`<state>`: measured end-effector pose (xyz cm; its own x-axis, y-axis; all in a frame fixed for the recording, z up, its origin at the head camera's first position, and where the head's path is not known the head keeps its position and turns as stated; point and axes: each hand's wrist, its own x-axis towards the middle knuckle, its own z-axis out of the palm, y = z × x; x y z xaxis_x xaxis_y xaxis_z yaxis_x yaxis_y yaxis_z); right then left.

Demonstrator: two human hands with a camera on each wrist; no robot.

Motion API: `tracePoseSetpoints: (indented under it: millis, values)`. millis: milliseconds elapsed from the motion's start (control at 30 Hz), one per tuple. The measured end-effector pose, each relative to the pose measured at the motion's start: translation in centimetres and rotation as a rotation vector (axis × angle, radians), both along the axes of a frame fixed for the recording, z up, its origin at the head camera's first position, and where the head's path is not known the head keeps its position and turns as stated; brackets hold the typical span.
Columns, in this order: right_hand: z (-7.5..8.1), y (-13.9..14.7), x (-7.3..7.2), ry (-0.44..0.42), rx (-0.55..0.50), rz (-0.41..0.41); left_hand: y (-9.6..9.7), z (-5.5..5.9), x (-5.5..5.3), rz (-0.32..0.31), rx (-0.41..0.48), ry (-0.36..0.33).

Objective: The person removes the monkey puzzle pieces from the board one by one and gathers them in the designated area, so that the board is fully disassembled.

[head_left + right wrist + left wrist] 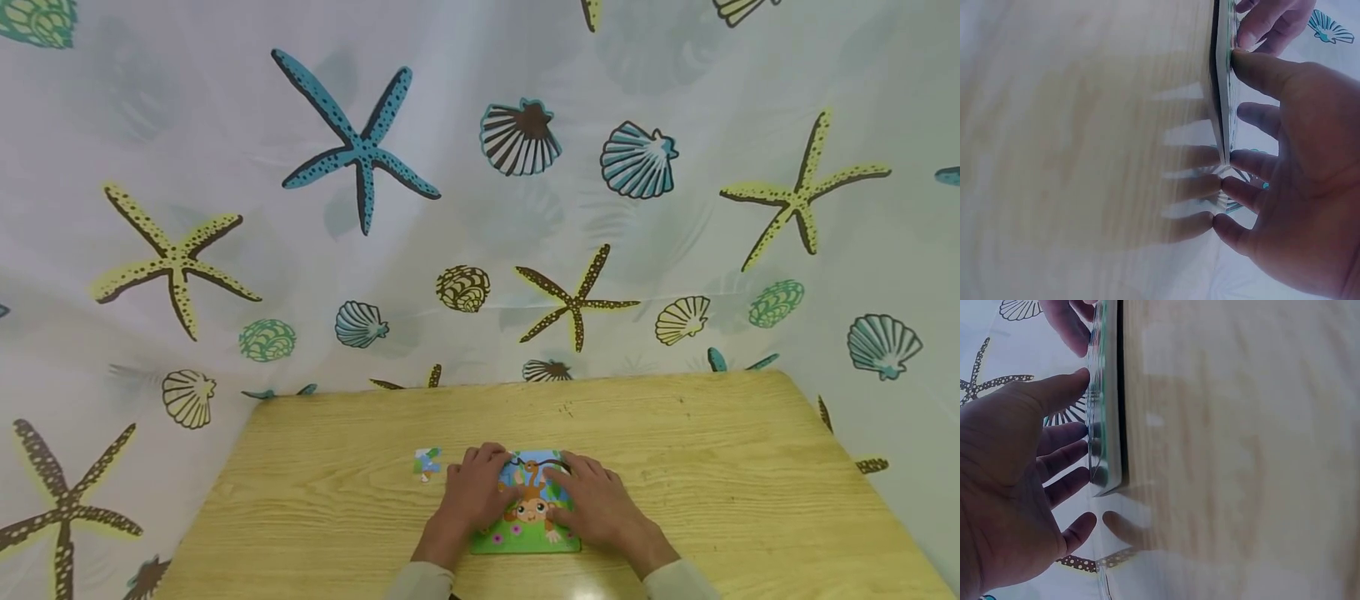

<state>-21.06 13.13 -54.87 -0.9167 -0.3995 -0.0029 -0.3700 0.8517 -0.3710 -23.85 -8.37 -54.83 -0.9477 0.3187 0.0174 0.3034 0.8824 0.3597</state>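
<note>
Left hand (477, 492) and right hand (596, 504) lie with fingers loosely spread, gripping nothing, at either side of a monkey puzzle (532, 510) in the lower centre of the frame; in the wrist views, fingers of each touch its edge. The puzzle lies flat between them, picture facing up; foreshortening hides which axis is longer. Just left of the left hand, loose puzzle pieces (427, 462), one or several, it is hard to tell, lie beyond the puzzle's left edge. That hand is clearly nearer, and stands between them and the puzzle. Around everything spreads a wood-grain table (750, 475), with a shell-and-starfish cloth (675, 67) filling the frame's upper part.
</note>
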Motion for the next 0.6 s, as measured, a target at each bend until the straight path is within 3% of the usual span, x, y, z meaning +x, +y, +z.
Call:
tracePoseSetpoints:
  millis: [600]
  values:
    - [0.4, -0.1, 0.1, -0.021, 0.060, 0.016, 1.1, 0.4, -1.8, 0.131, 0.111, -0.130]
